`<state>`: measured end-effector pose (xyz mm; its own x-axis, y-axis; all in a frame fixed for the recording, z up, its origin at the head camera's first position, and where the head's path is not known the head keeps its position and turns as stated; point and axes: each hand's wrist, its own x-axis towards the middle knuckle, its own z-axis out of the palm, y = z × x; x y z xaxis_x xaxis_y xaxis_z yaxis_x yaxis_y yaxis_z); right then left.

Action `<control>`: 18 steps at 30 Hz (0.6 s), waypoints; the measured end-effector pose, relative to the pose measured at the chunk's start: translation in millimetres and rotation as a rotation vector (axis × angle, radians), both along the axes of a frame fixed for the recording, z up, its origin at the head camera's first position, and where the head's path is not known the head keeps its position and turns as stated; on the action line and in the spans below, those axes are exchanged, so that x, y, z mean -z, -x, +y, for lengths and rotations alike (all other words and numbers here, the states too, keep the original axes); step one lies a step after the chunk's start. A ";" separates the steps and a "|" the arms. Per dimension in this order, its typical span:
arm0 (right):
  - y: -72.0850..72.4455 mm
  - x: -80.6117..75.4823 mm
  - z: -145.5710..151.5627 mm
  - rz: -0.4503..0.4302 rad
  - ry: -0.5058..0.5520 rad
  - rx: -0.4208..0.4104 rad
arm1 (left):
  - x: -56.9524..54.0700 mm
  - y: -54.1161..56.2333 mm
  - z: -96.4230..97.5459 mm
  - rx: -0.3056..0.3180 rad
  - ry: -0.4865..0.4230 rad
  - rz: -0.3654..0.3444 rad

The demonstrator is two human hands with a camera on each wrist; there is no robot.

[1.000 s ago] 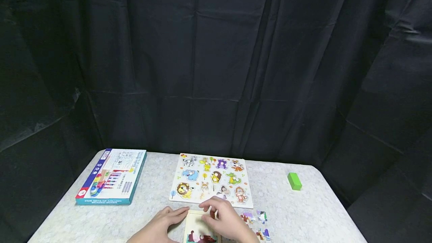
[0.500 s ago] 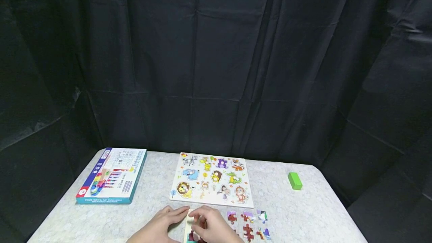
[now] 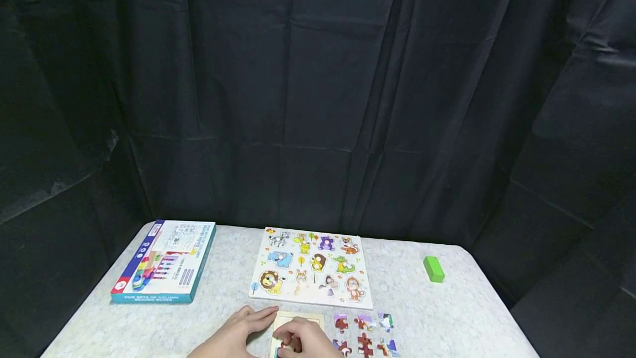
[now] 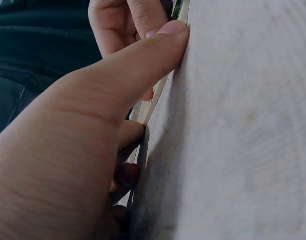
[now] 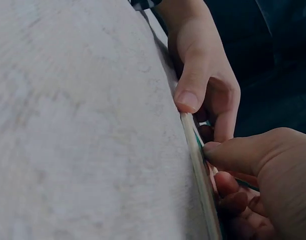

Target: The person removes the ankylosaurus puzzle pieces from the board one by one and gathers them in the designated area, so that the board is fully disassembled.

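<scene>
At the bottom of the head view lies a shallow wooden puzzle tray, with dark red and teal pieces in its lower part. My left hand rests along its left side; its index fingertip touches the upper left corner. In the left wrist view the left thumb presses the tray's edge. My right hand is over the tray, fingers bent. In the right wrist view its thumb and fingertips are at a dark red puzzle piece low on the tray, mostly hidden by the hand.
Several loose jigsaw pieces lie right of the tray. Behind it is an animal peg puzzle board. A boxed toy set sits at left, a green block at right. Black cloth hangs behind the table.
My right hand has moved left and down over the tray, uncovering loose pieces on the right and the tray's upper right corner. The left hand has stayed in place.
</scene>
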<state>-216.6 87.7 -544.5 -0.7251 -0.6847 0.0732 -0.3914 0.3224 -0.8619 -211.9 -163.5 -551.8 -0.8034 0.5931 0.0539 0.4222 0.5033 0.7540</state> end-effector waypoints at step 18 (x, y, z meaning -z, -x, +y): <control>-11.7 -16.1 -2.1 -0.030 -0.083 0.049 | 0.3 -2.2 0.3 -0.001 -0.024 0.000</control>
<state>-204.8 85.6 -528.4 -0.7589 -0.6512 -0.0042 -0.3480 0.4110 -0.8426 -209.7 -163.2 -552.2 -0.8040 0.5907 0.0679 0.4213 0.4853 0.7662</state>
